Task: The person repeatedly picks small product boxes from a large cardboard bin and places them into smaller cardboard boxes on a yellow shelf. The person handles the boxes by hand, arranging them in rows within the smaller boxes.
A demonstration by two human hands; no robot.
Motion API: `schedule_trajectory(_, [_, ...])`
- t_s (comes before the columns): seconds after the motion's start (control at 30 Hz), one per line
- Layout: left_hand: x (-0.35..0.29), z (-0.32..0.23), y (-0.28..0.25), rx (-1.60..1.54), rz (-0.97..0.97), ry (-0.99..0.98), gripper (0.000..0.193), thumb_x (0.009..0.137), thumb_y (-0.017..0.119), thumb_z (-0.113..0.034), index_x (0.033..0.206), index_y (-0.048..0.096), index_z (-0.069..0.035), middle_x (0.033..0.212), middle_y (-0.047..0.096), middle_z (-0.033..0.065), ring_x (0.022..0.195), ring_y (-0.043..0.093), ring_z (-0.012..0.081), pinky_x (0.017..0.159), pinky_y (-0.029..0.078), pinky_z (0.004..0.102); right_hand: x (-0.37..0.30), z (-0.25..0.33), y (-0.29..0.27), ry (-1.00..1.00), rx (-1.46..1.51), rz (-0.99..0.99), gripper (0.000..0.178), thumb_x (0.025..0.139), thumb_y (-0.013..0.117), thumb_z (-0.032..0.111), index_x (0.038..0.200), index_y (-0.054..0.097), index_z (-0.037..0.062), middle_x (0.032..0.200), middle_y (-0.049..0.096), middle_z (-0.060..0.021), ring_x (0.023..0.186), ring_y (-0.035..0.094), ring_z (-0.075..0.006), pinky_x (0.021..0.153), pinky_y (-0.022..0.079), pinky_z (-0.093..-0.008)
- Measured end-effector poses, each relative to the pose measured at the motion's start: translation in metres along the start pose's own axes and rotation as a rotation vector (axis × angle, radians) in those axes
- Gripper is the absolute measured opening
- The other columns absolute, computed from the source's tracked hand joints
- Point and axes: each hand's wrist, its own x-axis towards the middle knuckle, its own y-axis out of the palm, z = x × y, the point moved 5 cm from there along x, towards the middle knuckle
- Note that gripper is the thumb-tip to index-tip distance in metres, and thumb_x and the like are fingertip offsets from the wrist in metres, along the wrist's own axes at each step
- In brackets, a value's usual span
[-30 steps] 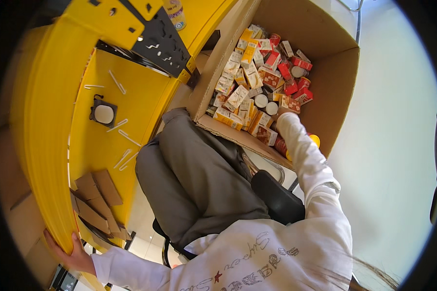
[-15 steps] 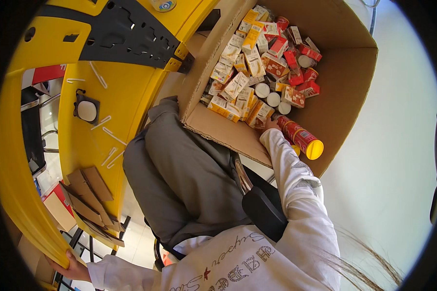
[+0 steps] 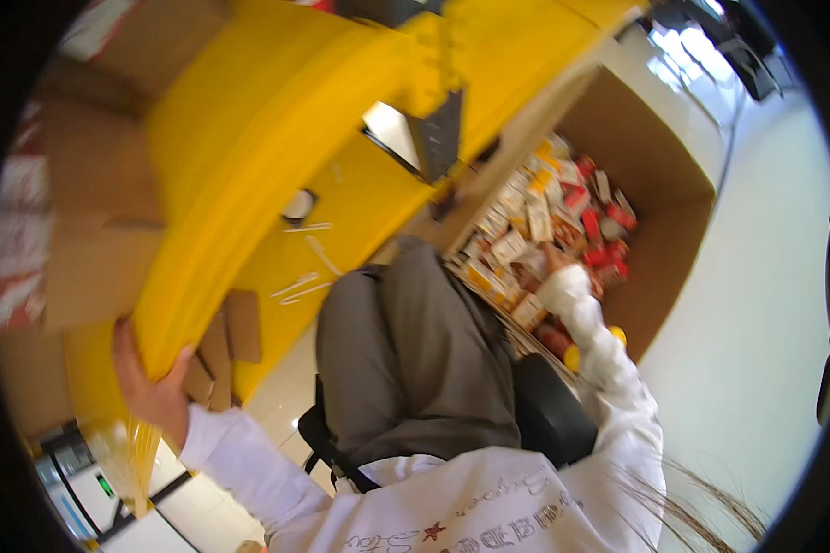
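Note:
At the left, my left hand [image 3: 157, 392] grips the edge of a curved yellow shelf panel [image 3: 221, 184], its thumb and fingers on either side. My right hand [image 3: 559, 262] is down inside a large cardboard box [image 3: 659, 166], over a pile of small packages. White and orange cartons [image 3: 509, 246] lie left of it. Red packages [image 3: 592, 226] lie beyond and to its right. Blur and the pile obscure the right fingertips, so any hold is unclear. Red cylinders with yellow lids [image 3: 572, 358] rest beside my right forearm, partly covered by the sleeve.
White hooks [image 3: 315, 253] and a small round white-topped item [image 3: 298, 206] lie on the lower yellow shelf [image 3: 369, 212]. Flattened cardboard pieces [image 3: 240, 341] lean near my left hand. Brown cartons [image 3: 101, 212] stand at the far left. A black chair armrest [image 3: 553, 410] is beside my leg.
The view has swung toward the left, and the box now appears farther right. My right hand has shifted from the red cylinders to farther in among the cartons. My left hand still holds the yellow panel.

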Motion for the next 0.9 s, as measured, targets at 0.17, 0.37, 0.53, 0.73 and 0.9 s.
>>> schedule_trajectory(0.17, [0.018,-0.022,-0.004,0.124,-0.12,0.083,0.074,0.055,0.075,-0.047,0.115,0.055,-0.008,0.118,0.055,0.0118,0.104,0.054,0.0301,0.087,0.043,0.0385,-0.07,0.123,-0.159,-0.513,0.16,-0.551,0.055,0.061,0.072,0.01,0.11,0.049,0.0044,0.092,0.058,-0.0179,0.085,0.059,-0.0319,0.075,0.048,-0.0362])
schedule_trajectory(0.37, [0.006,-0.01,-0.017,0.074,-0.184,0.056,0.068,0.059,0.072,-0.049,0.112,0.057,-0.01,0.117,0.056,0.0091,0.101,0.055,0.0283,0.086,0.043,0.0384,-0.117,0.301,-0.271,-1.019,0.736,-0.928,0.04,0.07,0.071,0.014,0.103,0.053,-0.0006,0.1,0.058,-0.0091,0.09,0.058,-0.016,0.083,0.045,-0.0276])
schedule_trajectory(0.53, [0.012,-0.018,-0.015,0.012,-0.224,0.064,0.066,0.06,0.071,-0.05,0.112,0.057,-0.011,0.118,0.055,0.0083,0.105,0.053,0.0272,0.088,0.041,0.0393,-0.105,0.436,-0.328,-1.137,0.792,-0.853,0.049,0.075,0.067,0.025,0.117,0.048,0.0068,0.12,0.048,-0.0136,0.107,0.05,-0.0259,0.091,0.039,-0.0337])
schedule_trajectory(0.73, [0.004,-0.01,-0.016,0.026,-0.233,0.022,0.067,0.059,0.07,-0.052,0.112,0.056,-0.012,0.118,0.055,0.0071,0.107,0.052,0.0248,0.09,0.04,0.0394,-0.085,0.529,-0.292,-1.015,0.414,-1.088,0.03,0.082,0.057,0.032,0.098,0.057,0.0065,0.091,0.061,-0.0155,0.082,0.059,-0.0366,0.071,0.049,-0.0444])
schedule_trajectory(0.9, [0.002,-0.007,-0.014,0.029,-0.245,0.005,0.066,0.059,0.069,-0.054,0.11,0.057,-0.012,0.116,0.055,0.0067,0.106,0.052,0.0239,0.09,0.04,0.039,-0.089,0.542,-0.275,-0.992,0.345,-1.103,0.036,0.086,0.052,0.04,0.103,0.055,0.0082,0.097,0.057,-0.0141,0.091,0.057,-0.0335,0.074,0.047,-0.0434])
